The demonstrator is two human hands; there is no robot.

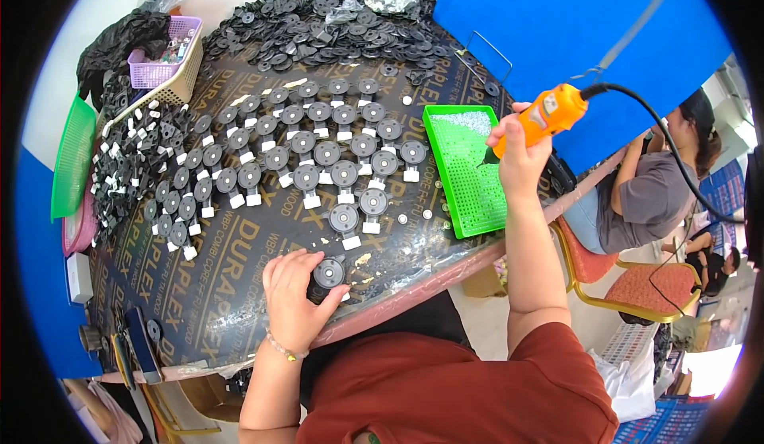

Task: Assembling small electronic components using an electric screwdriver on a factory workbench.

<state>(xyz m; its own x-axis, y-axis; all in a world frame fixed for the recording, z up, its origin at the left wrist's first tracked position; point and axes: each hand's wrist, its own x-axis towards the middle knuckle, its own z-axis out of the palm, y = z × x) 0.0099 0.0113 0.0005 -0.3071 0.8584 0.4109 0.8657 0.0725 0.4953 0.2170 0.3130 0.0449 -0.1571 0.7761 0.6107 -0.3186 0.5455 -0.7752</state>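
Observation:
My left hand (290, 301) is closed around a black round plastic part (329, 273) and keeps it on the table near the front edge. A white tab shows at the part's lower side, by my thumb. In my raised right hand (521, 161) is an orange electric screwdriver (555, 112), its dark tip pointing down left over a green tray (477, 217). Small silvery screws (469, 119) are heaped at the tray's far end. Beyond my left hand, curved rows of similar black round parts (344, 173) with white tabs cover the tabletop.
A big heap of black discs (318, 30) lies at the back; small black-and-white pieces (139, 165) pile up on the left beside a purple basket (151, 75). The screwdriver's black cord (676, 138) arcs right. A blue panel (557, 14) stands behind; another person (649, 197) sits at right.

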